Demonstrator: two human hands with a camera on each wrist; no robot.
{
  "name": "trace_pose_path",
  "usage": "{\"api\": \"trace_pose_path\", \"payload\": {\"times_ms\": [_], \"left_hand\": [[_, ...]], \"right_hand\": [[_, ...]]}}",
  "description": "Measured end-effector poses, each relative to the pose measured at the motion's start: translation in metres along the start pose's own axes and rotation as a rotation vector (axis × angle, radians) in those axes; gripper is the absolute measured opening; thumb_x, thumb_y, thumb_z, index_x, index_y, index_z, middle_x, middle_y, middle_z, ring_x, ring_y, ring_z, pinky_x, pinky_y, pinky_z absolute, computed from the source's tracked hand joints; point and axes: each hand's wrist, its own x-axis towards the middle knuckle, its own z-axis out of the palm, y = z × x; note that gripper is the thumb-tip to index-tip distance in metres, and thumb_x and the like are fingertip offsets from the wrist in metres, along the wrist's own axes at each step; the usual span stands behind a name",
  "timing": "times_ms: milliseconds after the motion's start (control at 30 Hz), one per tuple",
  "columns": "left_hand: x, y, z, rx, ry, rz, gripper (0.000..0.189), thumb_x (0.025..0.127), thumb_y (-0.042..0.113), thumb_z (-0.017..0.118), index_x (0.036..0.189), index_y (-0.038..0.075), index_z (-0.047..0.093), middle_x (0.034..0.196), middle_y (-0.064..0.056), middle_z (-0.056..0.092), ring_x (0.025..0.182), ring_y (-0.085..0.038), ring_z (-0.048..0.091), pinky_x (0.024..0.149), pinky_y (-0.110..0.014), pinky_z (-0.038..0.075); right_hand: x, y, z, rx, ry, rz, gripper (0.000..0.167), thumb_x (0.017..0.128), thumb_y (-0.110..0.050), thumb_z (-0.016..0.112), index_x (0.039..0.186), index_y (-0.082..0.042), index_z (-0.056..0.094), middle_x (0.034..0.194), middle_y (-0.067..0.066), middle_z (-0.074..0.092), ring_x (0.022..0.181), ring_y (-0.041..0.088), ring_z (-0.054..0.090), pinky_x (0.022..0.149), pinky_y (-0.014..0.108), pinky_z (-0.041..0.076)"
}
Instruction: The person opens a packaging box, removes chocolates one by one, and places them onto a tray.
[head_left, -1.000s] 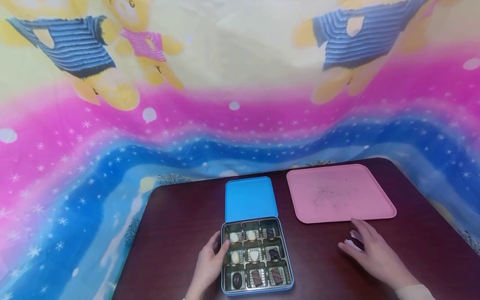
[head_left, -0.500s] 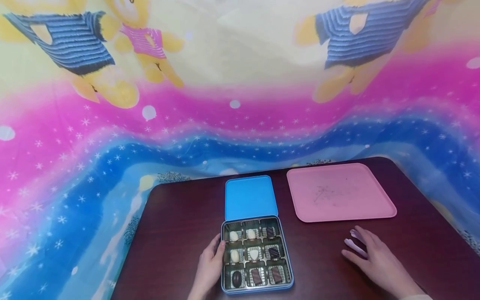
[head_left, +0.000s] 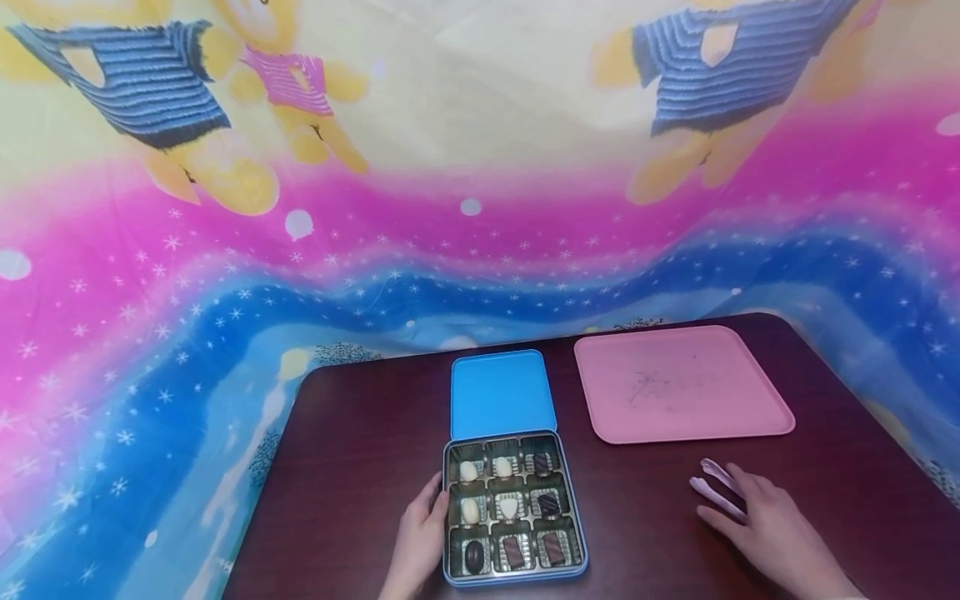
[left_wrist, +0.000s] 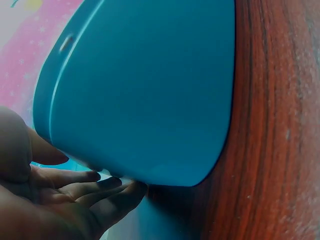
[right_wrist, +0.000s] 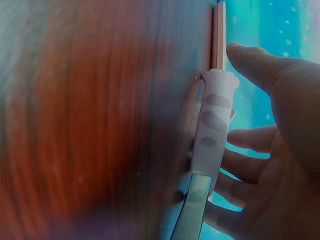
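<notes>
A square blue tin (head_left: 514, 577) of assorted chocolates sits on the table, its divided tray holding white and dark pieces in rows. Behind it lies its blue lid (head_left: 502, 395), inside face up. My left hand (head_left: 417, 533) rests against the tin's left side; the left wrist view has its straight fingers (left_wrist: 115, 200) touching the lower corner. On the right, my right hand (head_left: 780, 525) lies loosely over small pale-pink tongs (head_left: 718, 498), the two arms poking out beyond thumb and fingers. In the right wrist view the thumb stands apart from the tongs' spotted grip (right_wrist: 215, 120).
A pink tray (head_left: 682, 387) with a faint dark drawing lies at the back right of the dark wooden table (head_left: 360, 450). Past the table's far edge hangs a cloth (head_left: 465, 283) printed with bears and snowflakes.
My right hand has drawn back from the pink tray's front edge toward me, and more of the tongs shows. My left thumb has slid off the tin's rim to its side.
</notes>
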Motion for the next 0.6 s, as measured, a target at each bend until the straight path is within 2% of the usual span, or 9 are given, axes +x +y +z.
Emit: {"api": "trace_pose_path", "payload": {"times_ms": [200, 400, 600], "left_hand": [[-0.001, -0.001, -0.001, -0.018, -0.013, -0.017, 0.045, 0.106, 0.016, 0.051, 0.143, -0.008, 0.05, 0.135, -0.026, 0.061, 0.127, -0.038, 0.055, 0.107, -0.059, 0.042], [-0.003, 0.0, -0.003, -0.021, -0.024, -0.048, 0.046, 0.106, 0.018, 0.05, 0.144, -0.008, 0.049, 0.135, -0.027, 0.06, 0.127, -0.04, 0.055, 0.107, -0.061, 0.041], [-0.003, -0.001, -0.003, -0.042, -0.054, -0.101, 0.048, 0.107, 0.02, 0.048, 0.146, -0.008, 0.046, 0.14, -0.028, 0.056, 0.134, -0.043, 0.048, 0.109, -0.063, 0.037]], "right_hand": [[0.001, 0.006, -0.003, -0.044, -0.048, 0.047, 0.108, 0.084, -0.074, 0.064, 0.14, 0.016, 0.043, 0.125, 0.043, 0.052, 0.111, 0.06, 0.049, 0.086, 0.072, 0.043], [-0.002, 0.013, -0.003, -0.055, -0.053, 0.046, 0.102, 0.083, -0.071, 0.067, 0.135, 0.015, 0.049, 0.119, 0.039, 0.055, 0.106, 0.056, 0.053, 0.082, 0.069, 0.045], [-0.006, 0.022, -0.002, -0.058, -0.036, 0.039, 0.093, 0.083, -0.061, 0.074, 0.133, 0.014, 0.052, 0.117, 0.038, 0.055, 0.102, 0.056, 0.054, 0.08, 0.067, 0.046]]}}
